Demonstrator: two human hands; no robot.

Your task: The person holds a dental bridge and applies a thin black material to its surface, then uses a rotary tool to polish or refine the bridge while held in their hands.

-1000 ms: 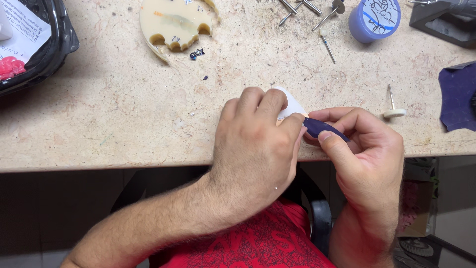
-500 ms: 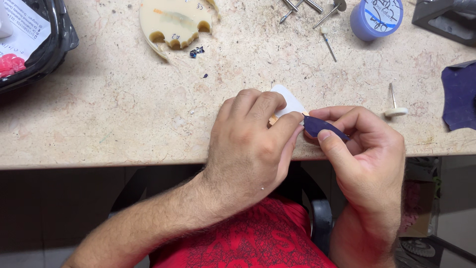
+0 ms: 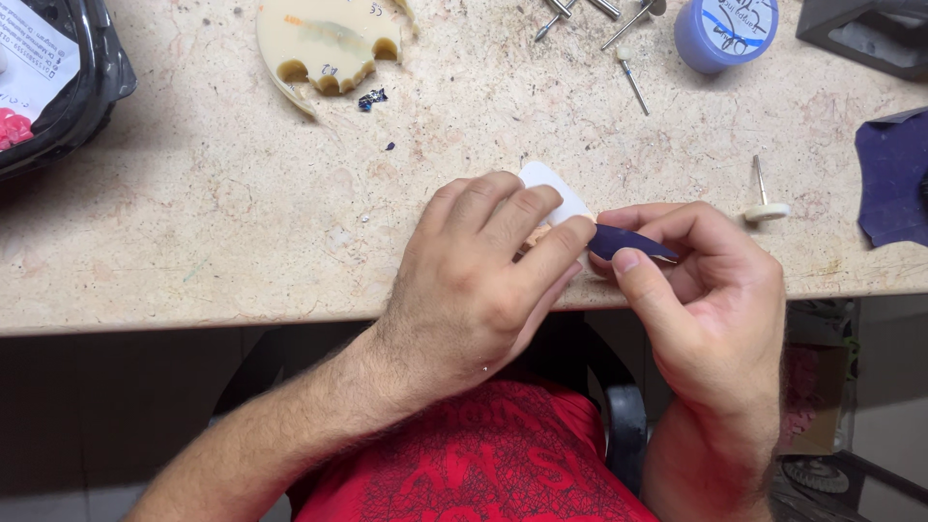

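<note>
Your left hand is closed around a small white piece at the near edge of the tabletop, and your right hand pinches a dark blue strip against it. Keep the strip flat and both wrists braced on the edge, I'd suggest, so the piece doesn't twist. The black tray at far left holds a paper slip and something pink; the blue tub at the top is lidded, so its contents are hidden.
</note>
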